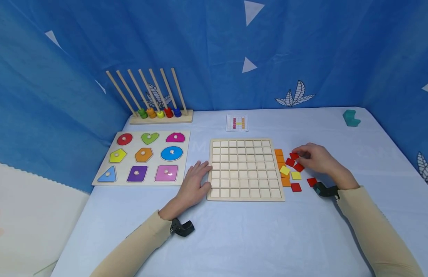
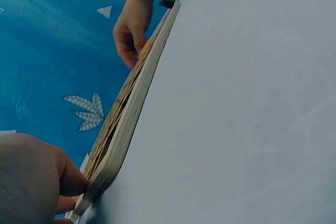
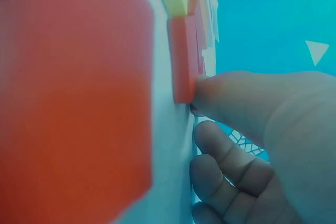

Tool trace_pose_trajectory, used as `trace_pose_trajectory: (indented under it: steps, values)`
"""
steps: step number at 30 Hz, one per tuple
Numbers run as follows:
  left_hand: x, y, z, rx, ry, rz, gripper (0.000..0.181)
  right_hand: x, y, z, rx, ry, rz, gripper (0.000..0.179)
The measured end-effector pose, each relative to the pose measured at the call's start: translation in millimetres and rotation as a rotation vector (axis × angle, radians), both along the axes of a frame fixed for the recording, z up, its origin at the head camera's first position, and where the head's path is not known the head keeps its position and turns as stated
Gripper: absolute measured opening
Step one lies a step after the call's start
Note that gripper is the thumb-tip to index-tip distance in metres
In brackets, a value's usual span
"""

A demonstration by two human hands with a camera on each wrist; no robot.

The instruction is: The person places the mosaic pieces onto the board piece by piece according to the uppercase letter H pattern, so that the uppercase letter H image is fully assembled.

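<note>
A square wooden grid board (image 1: 246, 199) lies on the table with bare compartments. My left hand (image 1: 193, 184) rests at its left edge, fingers spread and fingertips touching the rim; in the left wrist view the thumb (image 2: 71, 177) is against the board's side. To the right of the board lie loose red, yellow and orange square tiles. My right hand (image 1: 316, 157) reaches over them and pinches a red tile (image 1: 294, 156) between thumb and index finger. Another red tile (image 3: 182, 59) stands close beside the thumb in the right wrist view, where the pinched one is hidden.
A shape-puzzle board (image 1: 131, 181) lies at the left, with a peg stand (image 1: 161, 120) carrying coloured beads behind it. A pattern card (image 1: 236, 123) lies beyond the grid board. A teal piece (image 1: 351, 118) sits at the far right. Blue cloth (image 1: 214, 57) hangs behind.
</note>
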State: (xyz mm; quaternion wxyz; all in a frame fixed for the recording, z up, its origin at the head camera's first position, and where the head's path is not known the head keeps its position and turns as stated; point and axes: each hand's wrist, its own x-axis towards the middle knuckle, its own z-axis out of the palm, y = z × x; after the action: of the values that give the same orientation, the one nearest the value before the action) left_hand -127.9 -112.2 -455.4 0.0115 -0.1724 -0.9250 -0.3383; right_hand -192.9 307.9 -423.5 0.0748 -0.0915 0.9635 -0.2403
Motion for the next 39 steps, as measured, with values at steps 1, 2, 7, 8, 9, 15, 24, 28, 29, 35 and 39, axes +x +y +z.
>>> trace_pose_trajectory:
  steps: [1, 2, 7, 8, 9, 15, 24, 28, 29, 35, 39]
  values:
    - [0.1, -0.1, 0.2, 0.0, -0.001, 0.001, 0.052, 0.0, 0, 0.3, -0.002, 0.001, -0.001, 0.041]
    - [0.1, -0.2, 0.4, 0.0, -0.002, 0.001, 0.052, 0.0, 0, 0.7, -0.004, 0.002, -0.003, 0.04]
    - [0.3, -0.4, 1.0, 0.002, -0.007, 0.003, 0.052, 0.1, -1, 0.4, 0.0, 0.01, -0.026, 0.04]
    - [0.2, -0.4, 1.2, 0.001, -0.008, 0.002, 0.052, 0.0, -1, 0.5, 0.003, 0.013, -0.028, 0.04]
    - [0.3, -0.3, 1.3, 0.0, -0.007, 0.001, 0.052, 0.0, -1, 0.5, 0.006, 0.017, -0.034, 0.04]
    - [0.0, 0.1, 2.0, -0.005, -0.006, 0.001, 0.051, 0.3, -2, 2.3, 0.001, 0.041, -0.052, 0.042]
    - [-0.2, -0.6, 0.3, -0.011, -0.001, -0.005, 0.052, -4.5, -16, 12.4, -0.014, 0.065, -0.003, 0.041]
    - [-0.1, -1.0, 0.4, -0.007, -0.002, -0.011, 0.052, -9.4, -27, 17.3, -0.026, 0.047, 0.017, 0.04]
    - [0.0, -0.8, 0.9, -0.005, -0.005, -0.013, 0.052, -10.7, -30, 18.1, -0.029, 0.037, 0.02, 0.04]
    - [0.3, -0.8, 0.5, -0.004, -0.004, -0.015, 0.052, -19.1, -43, 19.3, -0.043, 0.028, 0.06, 0.04]
    - [0.1, -1.5, -0.2, 0.002, -0.003, -0.02, 0.052, -24.2, -50, 21.0, -0.047, 0.042, 0.093, 0.037]
